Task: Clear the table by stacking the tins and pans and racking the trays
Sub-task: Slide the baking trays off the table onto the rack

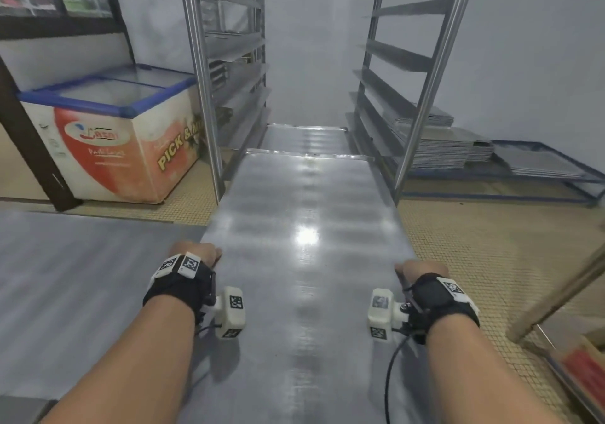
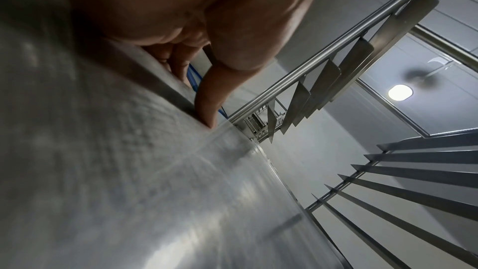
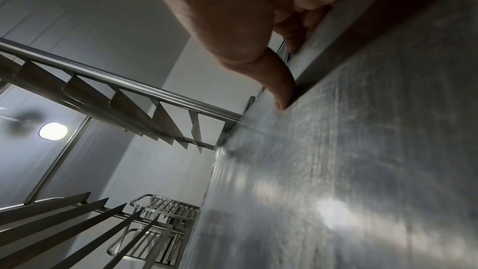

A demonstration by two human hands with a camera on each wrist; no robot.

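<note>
A: Where's the tray (image 1: 304, 214)?

B: Held level, its far end at the mouth of the rack (image 1: 435, 60), just above a tray (image 1: 304, 135) already seated. Left hand (image 1: 196, 255) and right hand (image 1: 422, 271) each grip a long edge, thumb on top, fingers (image 2: 178, 62) curled under.

A: Doing it well?

B: I'd keep both edges level and matched to one pair of rails, then push evenly.

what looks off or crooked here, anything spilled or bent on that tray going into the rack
Nothing stands out. The tray looks flat, bare and lined up between the rack posts, with the left hand and right hand gripping its side edges evenly.
</note>
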